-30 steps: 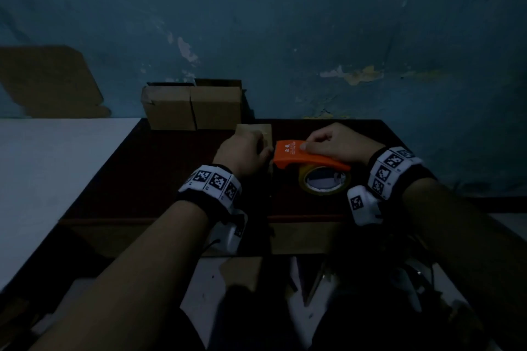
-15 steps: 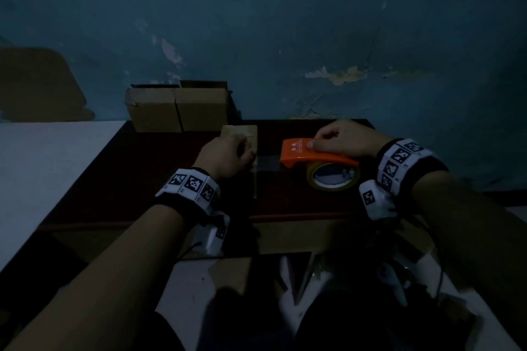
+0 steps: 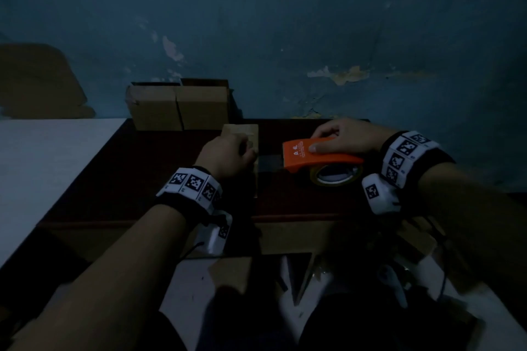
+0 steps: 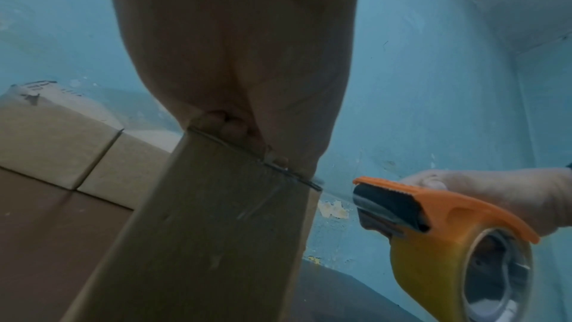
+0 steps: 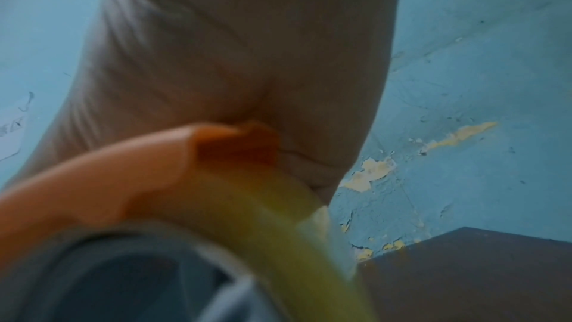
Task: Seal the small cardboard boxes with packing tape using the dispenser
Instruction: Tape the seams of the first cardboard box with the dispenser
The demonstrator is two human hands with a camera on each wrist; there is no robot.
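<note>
A small cardboard box (image 3: 241,132) stands upright on the dark red table (image 3: 137,179). My left hand (image 3: 226,154) grips its top, fingertips curled over the upper edge (image 4: 229,126). To its right, my right hand (image 3: 343,137) holds the orange tape dispenser (image 3: 309,155) from above, thumb on its side. The yellowish tape roll (image 3: 336,177) hangs under it. A dull strip of tape (image 3: 270,163) stretches from the box to the dispenser's mouth. In the left wrist view the box side (image 4: 210,229) carries clear tape, and the dispenser (image 4: 439,207) sits a short gap to its right.
Two larger cardboard boxes (image 3: 176,107) stand against the blue wall (image 3: 285,23) behind the small one. A white surface (image 3: 42,165) adjoins the table on the left. Cardboard pieces (image 3: 228,273) and clutter lie on the floor below the table's front edge.
My right hand has drawn the dispenser to the right, away from the box, and the strip of tape between them has lengthened. My left hand has stayed on the box.
</note>
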